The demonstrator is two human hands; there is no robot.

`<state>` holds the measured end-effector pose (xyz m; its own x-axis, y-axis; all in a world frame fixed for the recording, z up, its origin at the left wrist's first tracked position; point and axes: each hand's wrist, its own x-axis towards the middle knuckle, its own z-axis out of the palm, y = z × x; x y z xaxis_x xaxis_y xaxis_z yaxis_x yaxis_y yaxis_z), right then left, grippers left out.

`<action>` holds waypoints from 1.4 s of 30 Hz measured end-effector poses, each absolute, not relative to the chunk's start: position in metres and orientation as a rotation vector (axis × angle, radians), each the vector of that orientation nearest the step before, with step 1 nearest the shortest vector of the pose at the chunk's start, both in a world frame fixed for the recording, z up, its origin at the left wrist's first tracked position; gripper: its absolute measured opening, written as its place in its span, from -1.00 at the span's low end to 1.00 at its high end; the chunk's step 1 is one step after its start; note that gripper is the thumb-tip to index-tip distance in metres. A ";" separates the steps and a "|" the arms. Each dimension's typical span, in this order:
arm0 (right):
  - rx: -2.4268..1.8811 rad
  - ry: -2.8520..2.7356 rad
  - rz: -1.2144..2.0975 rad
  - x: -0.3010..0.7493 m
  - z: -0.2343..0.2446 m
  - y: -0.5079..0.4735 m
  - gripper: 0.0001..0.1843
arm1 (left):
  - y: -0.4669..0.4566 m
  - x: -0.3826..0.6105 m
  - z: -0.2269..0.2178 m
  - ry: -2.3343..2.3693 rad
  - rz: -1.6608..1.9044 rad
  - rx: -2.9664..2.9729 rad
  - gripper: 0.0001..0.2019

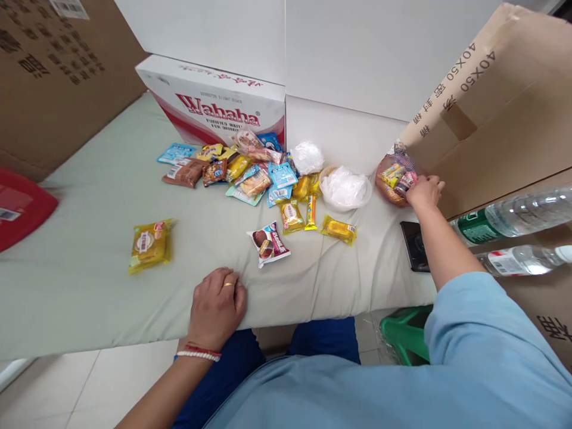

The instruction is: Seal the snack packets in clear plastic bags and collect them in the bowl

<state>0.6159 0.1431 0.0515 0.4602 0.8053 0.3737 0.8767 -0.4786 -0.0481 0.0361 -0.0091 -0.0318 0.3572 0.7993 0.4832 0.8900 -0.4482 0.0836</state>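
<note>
My left hand (218, 307) rests in a loose fist on the table's front edge, with nothing showing in it. A purple-and-white snack packet (269, 244) lies a little beyond it, and a yellow-wrapped cake (151, 244) is off to its left. My right hand (424, 192) reaches to the clear round bowl (383, 193) at the right. Its fingers are closed at a small red snack packet (406, 182), and the fingertips are partly hidden. A yellow packet (392, 174) and other wrapped snacks sit inside that bowl.
Several wrapped snacks (254, 179) are heaped before a Wahaha carton (218, 107). Nearby are a plastic bowl (325, 199) holding white plastic (346, 186), and a yellow cake packet (338, 229). A phone (415, 245), water bottles (522, 215) and a cardboard box (496, 119) bound the right side.
</note>
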 end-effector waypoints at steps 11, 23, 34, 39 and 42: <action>-1.647 -2.103 -0.304 0.470 0.072 0.096 -0.69 | -0.018 0.044 -0.029 -1.839 -0.642 -2.467 -0.88; -2.034 -2.035 -0.466 0.431 0.062 0.140 -0.43 | -0.022 0.041 -0.031 -1.890 -0.749 -2.522 -0.81; -2.125 -2.003 -0.202 0.386 0.078 0.178 -0.71 | -0.022 0.041 -0.031 -1.841 -0.741 -2.504 -0.83; -2.021 -1.866 -0.272 0.364 0.083 0.197 -0.69 | -0.022 0.041 -0.031 -1.837 -0.741 -2.498 -0.83; -1.978 -1.811 -0.224 0.349 0.088 0.215 -0.62 | -0.021 0.041 -0.029 -1.846 -0.728 -2.500 -0.83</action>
